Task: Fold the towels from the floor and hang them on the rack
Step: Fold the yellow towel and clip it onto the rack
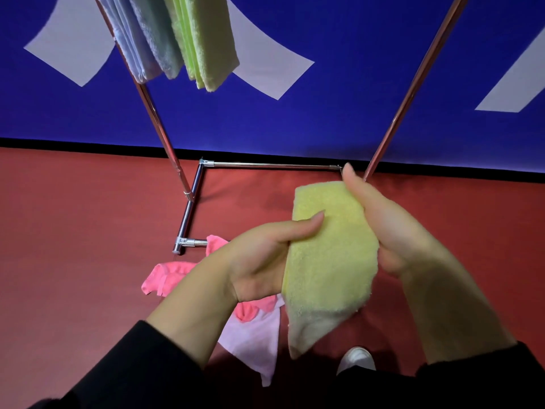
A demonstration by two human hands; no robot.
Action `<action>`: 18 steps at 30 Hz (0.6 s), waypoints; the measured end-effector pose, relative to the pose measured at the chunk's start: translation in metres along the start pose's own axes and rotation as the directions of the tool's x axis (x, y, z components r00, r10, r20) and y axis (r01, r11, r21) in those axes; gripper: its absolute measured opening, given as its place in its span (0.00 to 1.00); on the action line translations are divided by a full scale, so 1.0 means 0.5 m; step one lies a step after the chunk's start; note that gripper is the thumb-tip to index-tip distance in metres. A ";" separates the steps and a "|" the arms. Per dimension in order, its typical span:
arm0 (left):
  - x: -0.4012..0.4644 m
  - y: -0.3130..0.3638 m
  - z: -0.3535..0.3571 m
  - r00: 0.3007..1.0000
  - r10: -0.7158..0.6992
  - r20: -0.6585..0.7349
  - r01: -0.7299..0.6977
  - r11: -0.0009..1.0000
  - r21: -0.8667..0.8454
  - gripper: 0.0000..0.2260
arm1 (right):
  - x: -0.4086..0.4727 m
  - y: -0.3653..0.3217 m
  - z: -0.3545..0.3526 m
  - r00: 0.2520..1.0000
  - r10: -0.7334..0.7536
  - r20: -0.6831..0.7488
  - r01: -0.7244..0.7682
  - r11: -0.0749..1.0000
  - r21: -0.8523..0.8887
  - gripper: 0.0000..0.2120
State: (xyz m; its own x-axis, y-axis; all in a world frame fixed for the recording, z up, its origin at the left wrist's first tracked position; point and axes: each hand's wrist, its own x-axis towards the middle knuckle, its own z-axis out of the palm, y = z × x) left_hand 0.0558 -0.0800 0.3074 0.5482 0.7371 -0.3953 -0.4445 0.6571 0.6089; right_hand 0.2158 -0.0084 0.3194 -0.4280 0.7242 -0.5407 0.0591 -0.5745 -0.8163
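Note:
A folded yellow towel (330,255) hangs between my hands above the red floor. My left hand (265,255) grips its left edge, thumb laid across the front. My right hand (383,228) holds its right edge, fingers behind the cloth and thumb pointing up. On the floor below lie a bright pink towel (168,276) and a pale pink towel (256,338), partly hidden by my left arm. The metal rack (188,208) stands ahead; folded green towels (206,39) and pale blue towels (144,39) hang from it at upper left.
The rack's chrome base bars (274,165) frame a square on the red floor (73,231). A slanted rack pole (413,84) rises at right. A blue wall with white shapes (354,113) stands behind. My white shoe (356,360) shows at the bottom.

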 end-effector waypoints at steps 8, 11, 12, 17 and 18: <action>-0.021 0.036 0.004 0.985 0.159 0.062 -0.158 0.987 -0.034 0.31 | 0.014 0.026 -0.002 0.990 0.122 0.073 -0.134 0.974 0.183 0.38; -0.033 0.056 -0.014 0.971 0.233 0.062 -0.225 0.968 -0.108 0.33 | 0.008 0.022 0.006 0.982 0.103 0.156 -0.130 0.977 0.171 0.44; -0.036 0.061 -0.020 0.965 0.257 0.044 -0.250 0.960 -0.126 0.34 | 0.005 0.020 0.014 0.977 0.099 0.187 -0.132 0.975 0.178 0.47; -0.041 0.073 -0.037 0.941 0.336 -0.039 -0.337 0.922 -0.189 0.33 | 0.002 0.017 0.033 0.948 0.052 0.313 -0.094 0.988 0.120 0.46; -0.043 0.075 -0.037 0.935 0.349 -0.066 -0.355 0.913 -0.202 0.32 | 0.000 0.017 0.033 0.939 0.036 0.342 -0.069 0.994 0.084 0.45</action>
State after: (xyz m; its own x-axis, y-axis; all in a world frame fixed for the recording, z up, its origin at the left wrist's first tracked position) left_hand 0.0143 -0.0683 0.3259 0.3104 0.9287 -0.2029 -0.7433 0.3701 0.5572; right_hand 0.2013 -0.0193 0.3159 -0.7080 0.5290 -0.4679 0.0121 -0.6533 -0.7570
